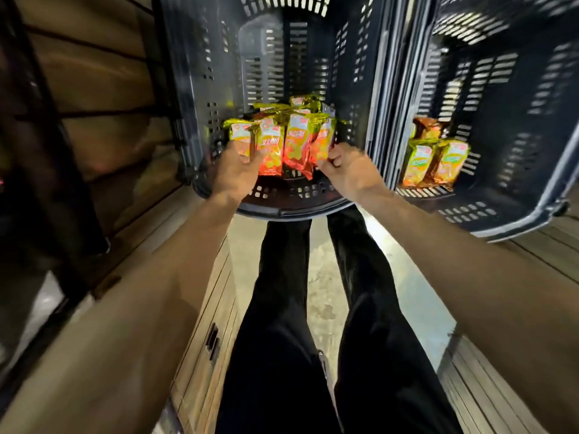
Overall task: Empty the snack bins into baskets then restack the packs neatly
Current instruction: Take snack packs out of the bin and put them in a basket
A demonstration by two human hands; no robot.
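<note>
Left hand (238, 172) and right hand (352, 170), fingers curled, grip opposite ends of a row of red-and-gold foil snack packs (296, 145) inside a dark blue slotted plastic basket (200, 89). A matching basket (532, 136) beside it holds green-and-orange packs (435, 164).

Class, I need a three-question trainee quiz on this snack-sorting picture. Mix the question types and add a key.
1. True or false: the left hand and the right hand both grip the red packs.
2. The right basket holds: A) nothing; B) a few green packs; C) bottles.
3. Which basket holds more packs?

Key: 1 true; 2 B; 3 the left basket.
</note>
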